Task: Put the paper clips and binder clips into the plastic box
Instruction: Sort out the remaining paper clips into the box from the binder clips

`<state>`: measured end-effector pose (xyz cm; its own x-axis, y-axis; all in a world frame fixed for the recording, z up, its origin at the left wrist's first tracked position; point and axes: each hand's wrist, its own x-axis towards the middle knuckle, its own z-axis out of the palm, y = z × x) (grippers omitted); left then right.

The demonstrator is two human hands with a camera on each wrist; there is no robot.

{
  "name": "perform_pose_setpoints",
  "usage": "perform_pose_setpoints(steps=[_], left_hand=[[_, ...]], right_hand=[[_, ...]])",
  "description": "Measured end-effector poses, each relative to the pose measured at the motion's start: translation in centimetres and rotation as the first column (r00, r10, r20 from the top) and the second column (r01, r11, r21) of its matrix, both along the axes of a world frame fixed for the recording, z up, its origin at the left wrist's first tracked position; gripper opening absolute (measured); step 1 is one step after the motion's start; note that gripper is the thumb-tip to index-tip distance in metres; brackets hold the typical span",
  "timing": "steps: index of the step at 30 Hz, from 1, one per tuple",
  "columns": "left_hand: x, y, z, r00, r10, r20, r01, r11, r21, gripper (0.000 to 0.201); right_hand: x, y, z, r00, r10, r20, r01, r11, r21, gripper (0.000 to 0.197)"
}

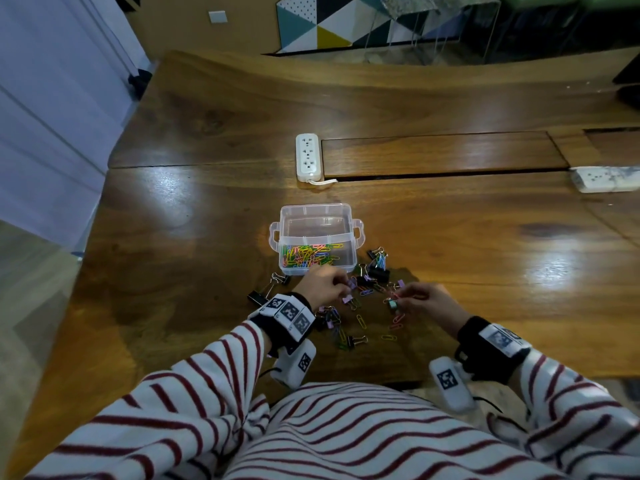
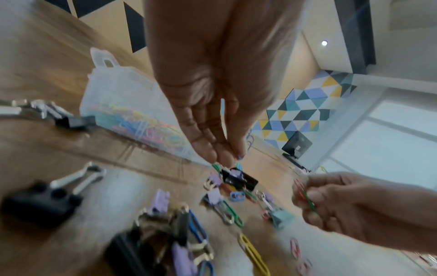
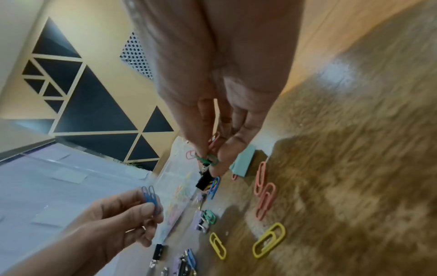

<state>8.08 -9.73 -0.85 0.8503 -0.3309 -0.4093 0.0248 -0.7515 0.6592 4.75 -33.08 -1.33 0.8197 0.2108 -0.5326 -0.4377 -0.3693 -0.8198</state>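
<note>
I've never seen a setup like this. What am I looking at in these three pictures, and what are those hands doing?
No machine here: a person wears three cameras. The head view looks down at a wooden table; the other two sit on the wrists. A clear plastic box already holds coloured paper clips; more paper clips and binder clips lie scattered beside it. The left hand pinches blue paper clips. The right hand pinches green and red paper clips in its grip.

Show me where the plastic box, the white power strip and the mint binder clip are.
plastic box point(image 1: 317, 220): head view, far clear wall.
white power strip point(image 1: 307, 155): head view, middle socket.
mint binder clip point(image 3: 243, 164): right wrist view, flat side.
</note>
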Motion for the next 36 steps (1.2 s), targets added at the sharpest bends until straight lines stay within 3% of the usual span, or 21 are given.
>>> perform_pose_setpoints(steps=[5,9,12,15,19,21,24,27,29,31,36], left_hand=[[1.8,3.2,1.0,0.993,0.108,0.046,-0.108,0.994,-0.002,0.013],[4.0,6.2,0.7,0.974,0.210,0.087,-0.219,0.969,0.117,0.018],[4.2,7.2,0.1,0.982,0.180,0.049,-0.186,0.973,0.138,0.027],[3.8,7.4,-0.3,0.970,0.202,0.134,-0.210,0.976,0.053,0.027],[1.4,5.6,0.3,0.944,0.005,0.330,-0.027,0.998,0.063,0.026],[-0.2,3.8,0.5,0.941,-0.149,0.305,0.143,0.989,0.040,0.023],[-1.7,1.0,0.3,0.914,-0.361,0.185,0.349,0.932,0.099,0.029],[-2.3,-1.2,-0.4,0.825,-0.542,0.160,0.510,0.836,0.204,0.031],[-2.5,-2.2,-0.8,0.783,-0.605,0.146,0.552,0.784,0.284,0.035],[-2.6,-2.8,-0.9,0.772,-0.624,0.116,0.560,0.756,0.340,0.041],[-2.7,-3.3,-1.2,0.777,-0.620,0.109,0.552,0.753,0.357,0.043]], right_hand=[[1.0,1.2,1.4,0.999,-0.007,-0.042,0.010,0.995,0.095,0.014],[4.7,4.9,2.5,0.999,0.022,-0.030,-0.017,0.985,0.172,0.017],[7.4,7.9,3.3,0.995,0.078,0.056,-0.081,0.995,0.060,0.019],[8.7,10.0,3.6,0.972,0.130,0.194,-0.112,0.989,-0.098,0.016],[8.3,10.6,4.0,0.860,0.430,0.274,-0.303,0.863,-0.404,0.027],[7.7,9.5,4.0,0.839,0.459,0.290,-0.306,0.841,-0.447,0.028],[6.4,6.1,3.7,0.868,0.388,0.310,-0.220,0.860,-0.460,0.024],[4.1,2.7,2.9,0.817,0.544,0.191,-0.361,0.741,-0.567,0.024],[2.2,0.9,1.8,0.766,0.634,0.107,-0.413,0.612,-0.674,0.027],[0.4,-0.5,0.0,0.745,0.658,0.109,-0.361,0.535,-0.764,0.032],[-2.5,0.8,-1.7,0.756,0.648,0.095,-0.360,0.532,-0.766,0.056]])
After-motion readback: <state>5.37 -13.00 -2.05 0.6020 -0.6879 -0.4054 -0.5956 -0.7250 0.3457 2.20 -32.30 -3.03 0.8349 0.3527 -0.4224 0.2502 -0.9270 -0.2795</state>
